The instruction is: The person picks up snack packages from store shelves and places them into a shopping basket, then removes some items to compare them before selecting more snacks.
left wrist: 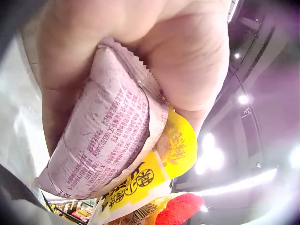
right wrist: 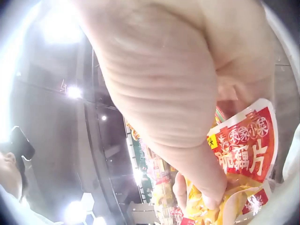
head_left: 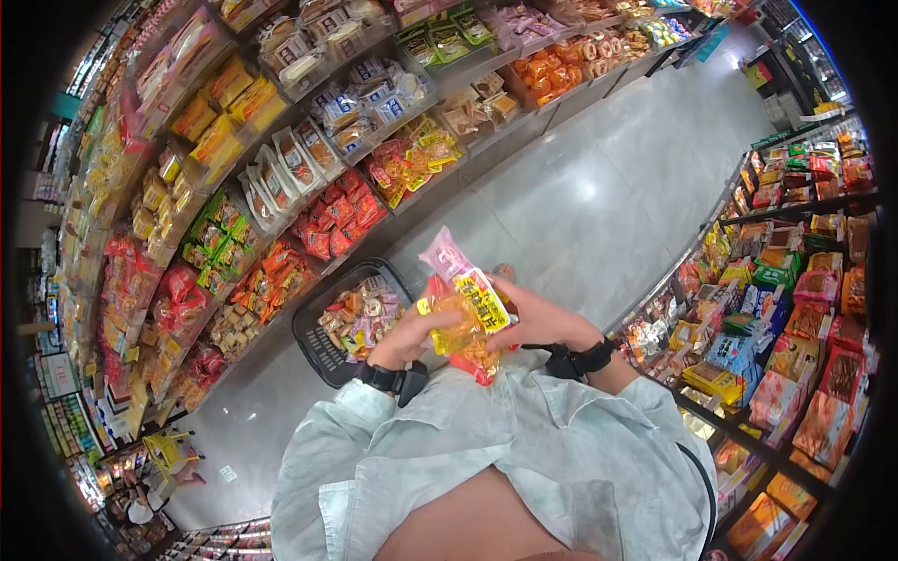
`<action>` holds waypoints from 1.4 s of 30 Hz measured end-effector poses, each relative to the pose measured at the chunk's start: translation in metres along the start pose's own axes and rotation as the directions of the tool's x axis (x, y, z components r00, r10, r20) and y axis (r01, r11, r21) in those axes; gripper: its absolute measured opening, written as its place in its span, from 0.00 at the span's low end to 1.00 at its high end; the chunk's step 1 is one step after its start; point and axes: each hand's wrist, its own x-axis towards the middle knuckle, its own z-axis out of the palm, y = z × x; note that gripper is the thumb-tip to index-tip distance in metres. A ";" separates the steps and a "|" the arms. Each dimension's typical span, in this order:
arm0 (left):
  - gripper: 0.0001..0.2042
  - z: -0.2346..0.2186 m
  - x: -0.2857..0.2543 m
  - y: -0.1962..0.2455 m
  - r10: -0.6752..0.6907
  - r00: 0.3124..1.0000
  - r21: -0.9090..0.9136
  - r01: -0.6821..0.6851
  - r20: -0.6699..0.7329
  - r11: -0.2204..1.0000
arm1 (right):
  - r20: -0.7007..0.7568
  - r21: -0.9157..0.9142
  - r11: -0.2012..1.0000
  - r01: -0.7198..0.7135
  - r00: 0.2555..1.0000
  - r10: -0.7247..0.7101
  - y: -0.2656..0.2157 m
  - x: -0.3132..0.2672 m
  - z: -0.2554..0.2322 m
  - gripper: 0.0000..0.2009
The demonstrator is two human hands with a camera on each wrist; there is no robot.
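Both hands are together in front of the body over several small snack packets. The left hand (head_left: 404,335) grips a pale purple packet (left wrist: 105,126), its serrated end tucked under the palm in the left wrist view. In the head view, the purple packet (head_left: 449,251) sticks out at the far end of the bunch. A yellow packet with black print (head_left: 484,304) lies beside it. From the other side the right hand (head_left: 547,320) pinches a red, white and yellow packet (right wrist: 251,147), thumb against its yellow part. A red-ended packet (head_left: 477,366) hangs lowest, near the shirt.
A dark shopping basket (head_left: 323,353) with assorted small packets stands on the floor to the left. Stepped bins of packaged snacks (head_left: 341,217) line the left side. More snack displays (head_left: 776,318) flank the right. A grey tiled aisle floor (head_left: 599,178) runs between.
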 end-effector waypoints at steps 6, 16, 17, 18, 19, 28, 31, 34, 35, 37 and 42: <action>0.40 0.038 0.033 0.040 0.130 0.989 0.028 -0.133 0.076 0.991 | 0.053 -0.163 0.982 0.092 0.995 -0.085 -0.052 0.006 -0.064 0.52; 0.44 0.024 0.071 0.036 0.357 0.934 -0.080 -0.354 0.026 0.932 | 0.152 -0.354 0.919 0.176 0.980 -0.129 -0.102 0.034 -0.115 0.43; 0.44 0.019 0.074 0.038 0.371 0.929 -0.100 -0.368 0.014 0.925 | 0.154 -0.356 0.920 0.166 0.981 -0.117 -0.105 0.040 -0.117 0.42; 0.44 0.015 0.076 0.040 0.388 0.922 -0.113 -0.386 -0.005 0.915 | 0.157 -0.358 0.921 0.154 0.982 -0.104 -0.109 0.047 -0.119 0.41; 0.44 0.010 0.077 0.042 0.405 0.914 -0.127 -0.404 -0.025 0.906 | 0.166 -0.374 0.916 0.146 0.982 -0.088 -0.114 0.054 -0.119 0.40; 0.44 -0.038 0.066 0.077 0.484 0.873 -0.191 -0.487 -0.063 0.852 | 0.168 -0.298 0.946 0.127 0.983 -0.079 -0.119 0.111 -0.106 0.36; 0.44 -0.056 0.056 0.085 0.499 0.860 -0.221 -0.510 -0.106 0.832 | 0.186 -0.394 0.874 0.286 0.956 -0.229 -0.120 0.130 -0.100 0.35; 0.45 -0.073 0.046 0.096 0.487 0.868 -0.255 -0.496 -0.102 0.830 | 0.168 -0.282 0.956 0.076 0.985 -0.029 -0.126 0.142 -0.084 0.34; 0.45 -0.079 0.042 0.095 0.477 0.874 -0.254 -0.483 -0.090 0.838 | 0.190 -0.275 0.959 0.072 0.982 -0.019 -0.125 0.147 -0.078 0.33; 0.44 -0.092 0.039 0.095 0.463 0.884 -0.254 -0.463 -0.064 0.849 | 0.234 -0.268 0.961 0.064 0.972 0.001 -0.125 0.158 -0.071 0.32; 0.43 -0.106 0.038 0.108 0.511 0.853 -0.343 -0.515 -0.110 0.786 | 0.095 -0.091 0.996 -0.006 0.995 0.015 -0.128 0.171 -0.068 0.29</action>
